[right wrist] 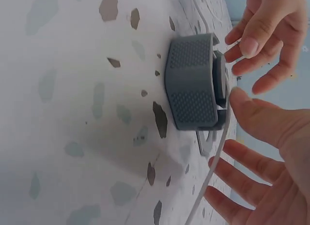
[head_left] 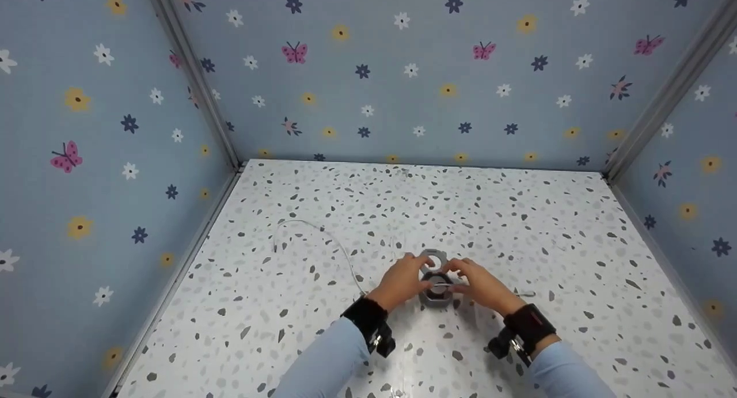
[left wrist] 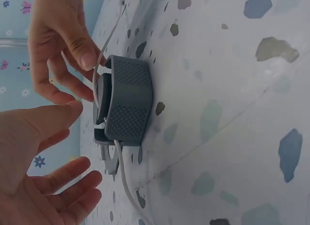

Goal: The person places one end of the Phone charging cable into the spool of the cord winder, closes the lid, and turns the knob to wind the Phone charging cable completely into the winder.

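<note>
A grey case with textured sides (left wrist: 130,100) (right wrist: 193,82) lies on the table, its ring-shaped lid (head_left: 433,254) opened flat behind it. A white cable (left wrist: 122,172) (right wrist: 213,167) runs across the top of a dark round piece (left wrist: 103,97) inside the case. The left hand (head_left: 405,280) is at the case's left side, thumb tip by the cable, other fingers spread near the lid. The right hand (head_left: 479,283) is at the right side, its thumb against or very near the cable. Whether either thumb presses the cable is unclear.
The cable's long end (head_left: 339,245) curves over the speckled table (head_left: 357,190) to the left and back. Its other end (head_left: 525,294) lies right of the right hand. Flower-patterned walls (head_left: 368,81) stand at the back and both sides.
</note>
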`<state>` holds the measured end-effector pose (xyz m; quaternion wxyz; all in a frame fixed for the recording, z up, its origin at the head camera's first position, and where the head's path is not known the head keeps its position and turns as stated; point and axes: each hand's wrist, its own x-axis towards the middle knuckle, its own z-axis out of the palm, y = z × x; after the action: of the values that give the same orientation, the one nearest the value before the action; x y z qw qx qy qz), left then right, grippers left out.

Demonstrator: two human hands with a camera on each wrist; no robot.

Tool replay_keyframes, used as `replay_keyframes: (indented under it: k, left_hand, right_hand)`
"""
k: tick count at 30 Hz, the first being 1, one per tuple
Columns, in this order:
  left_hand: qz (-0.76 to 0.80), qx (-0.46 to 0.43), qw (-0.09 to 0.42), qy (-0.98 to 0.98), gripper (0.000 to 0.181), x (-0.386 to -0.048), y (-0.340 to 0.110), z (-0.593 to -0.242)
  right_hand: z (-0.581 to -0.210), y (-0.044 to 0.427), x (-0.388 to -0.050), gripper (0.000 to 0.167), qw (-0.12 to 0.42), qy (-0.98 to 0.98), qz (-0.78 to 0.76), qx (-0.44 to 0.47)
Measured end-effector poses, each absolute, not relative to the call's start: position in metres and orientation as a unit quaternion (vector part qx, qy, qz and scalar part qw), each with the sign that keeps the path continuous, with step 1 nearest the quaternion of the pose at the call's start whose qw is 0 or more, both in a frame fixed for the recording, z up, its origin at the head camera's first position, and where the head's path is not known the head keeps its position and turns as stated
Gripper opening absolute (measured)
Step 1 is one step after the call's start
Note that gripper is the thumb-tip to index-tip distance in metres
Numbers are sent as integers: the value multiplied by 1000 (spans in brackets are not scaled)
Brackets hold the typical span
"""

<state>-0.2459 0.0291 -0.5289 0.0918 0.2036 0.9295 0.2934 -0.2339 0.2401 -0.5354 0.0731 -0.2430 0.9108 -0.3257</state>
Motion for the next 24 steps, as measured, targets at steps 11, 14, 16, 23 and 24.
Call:
replay_keyframes:
  k: [11, 14, 16, 23, 24]
  left_hand:
    - [287, 190, 97, 934, 36, -243, 46, -537]
    - [294, 184, 96, 933, 32, -241, 47, -538]
    - [304, 180, 97, 931, 30, -241, 47, -537]
    - [321, 184, 95, 924, 25, -241, 48, -539]
    - [320, 186, 92, 924, 24, -241, 49, -539]
  right_hand:
    - [-538, 248, -240, 8, 113, 910, -340, -207]
    - [-536, 247, -242, 6, 113, 911, -341, -201]
    - [-533, 244, -244, 5, 102, 915, -332, -202]
    - [-532, 226, -237, 11, -47, 942, -189, -275]
    - [-533, 223, -235, 11, -80, 940, -156, -292]
